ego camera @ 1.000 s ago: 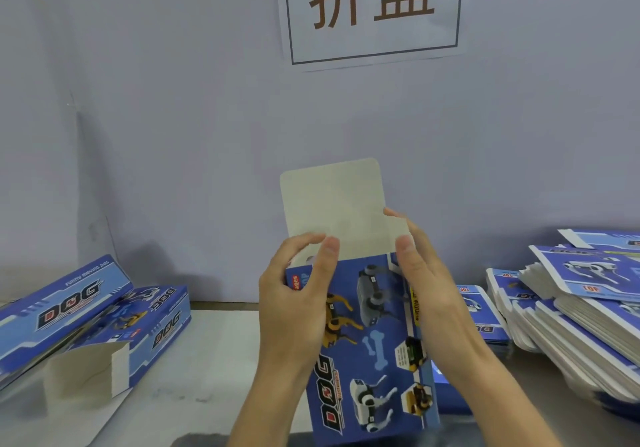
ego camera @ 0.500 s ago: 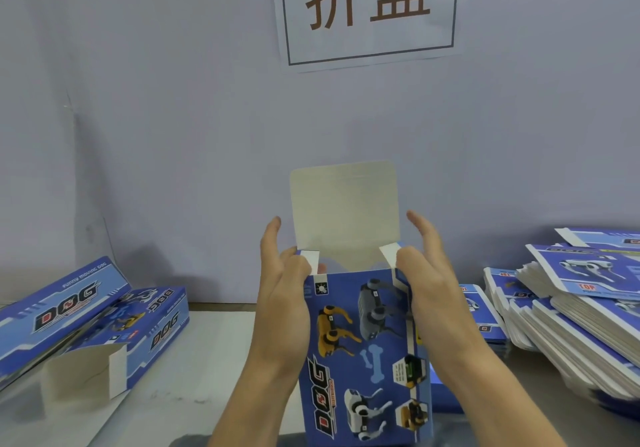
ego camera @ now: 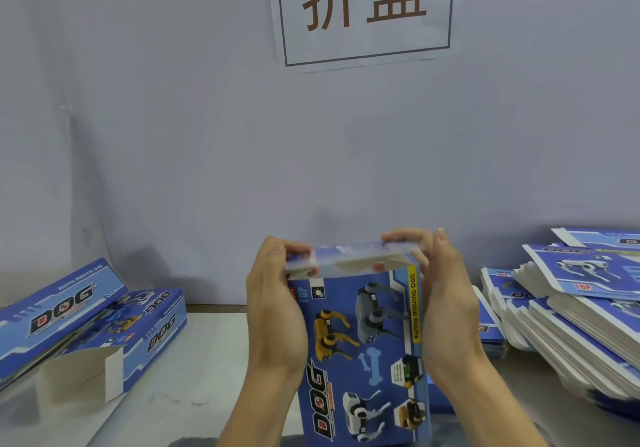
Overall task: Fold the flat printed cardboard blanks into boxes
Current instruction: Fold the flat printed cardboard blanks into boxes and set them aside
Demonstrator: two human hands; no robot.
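Observation:
A blue printed box [ego camera: 363, 353] with robot dog pictures stands upright in front of me, held between both hands. My left hand [ego camera: 275, 304] grips its upper left side, fingers curled over the top lid flap. On the other side, my right hand [ego camera: 441, 308] holds the upper right edge, with its fingers bent over the same flap. The lid flap [ego camera: 349, 256] lies folded down over the box's top, blurred. A tall stack of flat printed blanks [ego camera: 581, 311] lies to the right on the table.
Two folded blue boxes [ego camera: 86, 322] lie at the left on the white table [ego camera: 194, 370], one with an open end flap. A grey wall with a paper sign [ego camera: 363, 10] stands close behind.
The tall lid flap that stood upright has been folded down over the box's top. Both hands have curled over it from the sides.

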